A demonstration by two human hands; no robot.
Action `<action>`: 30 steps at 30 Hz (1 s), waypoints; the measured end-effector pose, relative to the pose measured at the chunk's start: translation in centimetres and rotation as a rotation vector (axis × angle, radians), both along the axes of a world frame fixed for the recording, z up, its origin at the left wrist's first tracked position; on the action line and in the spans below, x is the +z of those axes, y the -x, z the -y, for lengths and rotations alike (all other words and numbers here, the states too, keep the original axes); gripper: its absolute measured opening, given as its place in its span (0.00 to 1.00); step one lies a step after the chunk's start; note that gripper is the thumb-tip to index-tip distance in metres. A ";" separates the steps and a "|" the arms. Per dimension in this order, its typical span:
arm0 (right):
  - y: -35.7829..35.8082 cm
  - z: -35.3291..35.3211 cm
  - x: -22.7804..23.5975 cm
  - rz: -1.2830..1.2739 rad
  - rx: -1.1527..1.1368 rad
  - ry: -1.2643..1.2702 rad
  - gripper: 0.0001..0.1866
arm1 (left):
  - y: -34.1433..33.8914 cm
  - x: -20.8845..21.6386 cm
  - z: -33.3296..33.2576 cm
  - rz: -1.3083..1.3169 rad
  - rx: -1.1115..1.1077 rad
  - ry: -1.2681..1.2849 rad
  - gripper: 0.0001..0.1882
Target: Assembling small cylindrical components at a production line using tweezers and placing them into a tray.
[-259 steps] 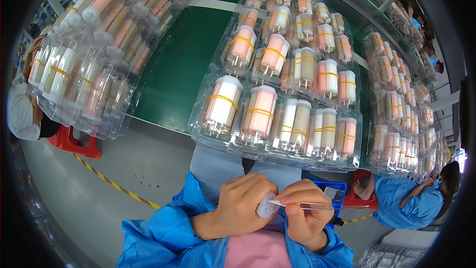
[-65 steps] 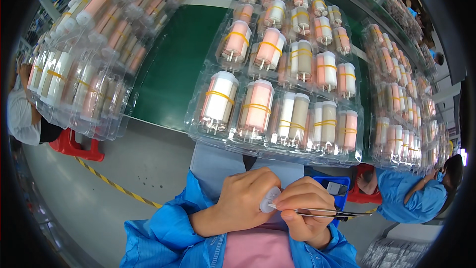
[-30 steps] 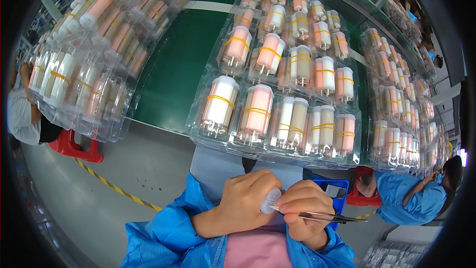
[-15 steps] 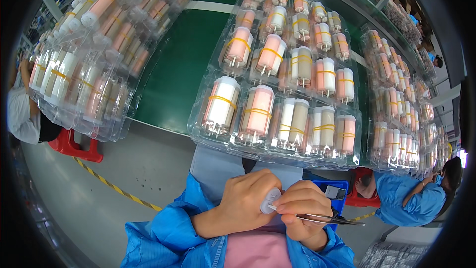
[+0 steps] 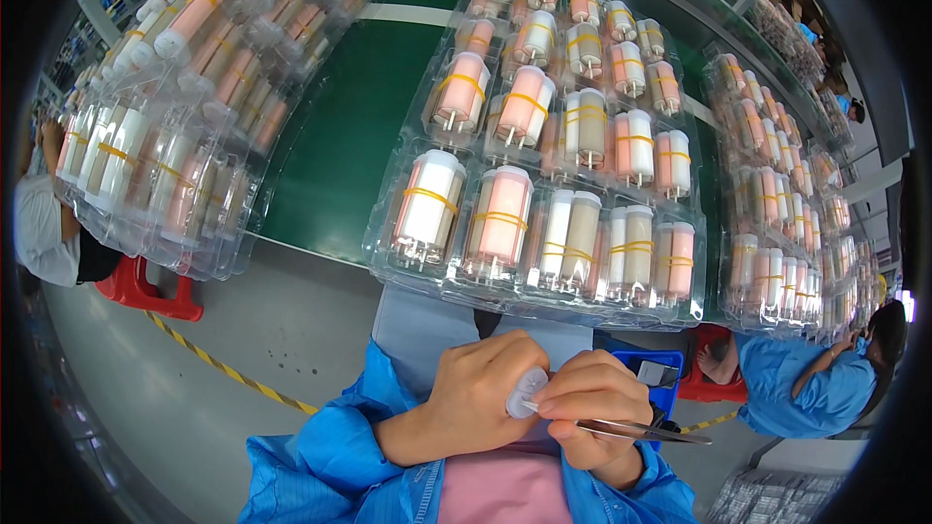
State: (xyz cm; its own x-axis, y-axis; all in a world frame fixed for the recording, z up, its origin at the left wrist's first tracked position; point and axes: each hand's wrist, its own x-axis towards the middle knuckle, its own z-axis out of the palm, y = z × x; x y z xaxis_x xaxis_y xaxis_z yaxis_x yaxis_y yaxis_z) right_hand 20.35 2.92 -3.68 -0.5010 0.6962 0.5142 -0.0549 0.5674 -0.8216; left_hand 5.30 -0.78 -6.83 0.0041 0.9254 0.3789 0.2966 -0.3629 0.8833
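Observation:
My left hand (image 5: 478,390) is closed around a small white round part (image 5: 525,394), held over my lap. My right hand (image 5: 589,409) grips metal tweezers (image 5: 641,430) whose handle end points right; its fingertips press against the white part. Both sleeves are blue. Just above my hands a clear plastic tray (image 5: 544,146) holds rows of white and pink cylinders bound with yellow bands.
A second clear tray (image 5: 184,107) of cylinders lies at the left on the green table (image 5: 340,126), and several more trays (image 5: 791,223) run along the right. A red stool (image 5: 155,296) stands at the left, a blue bin (image 5: 650,374) by my right hand. A person in blue (image 5: 815,388) sits at the right.
Over the frames my right hand shifted the tweezers from pointing at the white part to lying lower, angled right. Both hands stay together at my lap.

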 end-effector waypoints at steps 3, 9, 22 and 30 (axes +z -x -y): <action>0.0 -0.1 -0.2 -0.006 0.010 0.005 0.07 | 0.1 0.0 0.0 -0.008 -0.006 -0.001 0.15; 0.2 0.0 -0.6 -0.037 -0.001 0.021 0.07 | 0.0 -0.2 0.0 0.007 -0.002 0.012 0.15; 0.1 0.1 -1.0 -0.113 -0.026 0.027 0.06 | -0.1 -0.1 0.0 0.032 -0.025 0.027 0.14; 0.1 0.0 -0.4 -0.050 -0.022 -0.004 0.07 | 0.0 0.1 -0.1 0.020 -0.019 0.018 0.14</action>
State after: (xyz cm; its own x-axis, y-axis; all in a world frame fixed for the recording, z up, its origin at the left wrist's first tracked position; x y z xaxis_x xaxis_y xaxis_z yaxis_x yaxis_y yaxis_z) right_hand 20.29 2.87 -4.05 -0.4587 0.7050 0.5410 -0.0834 0.5719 -0.8161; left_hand 5.33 -0.70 -6.76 0.0148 0.9320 0.3621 0.2723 -0.3523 0.8954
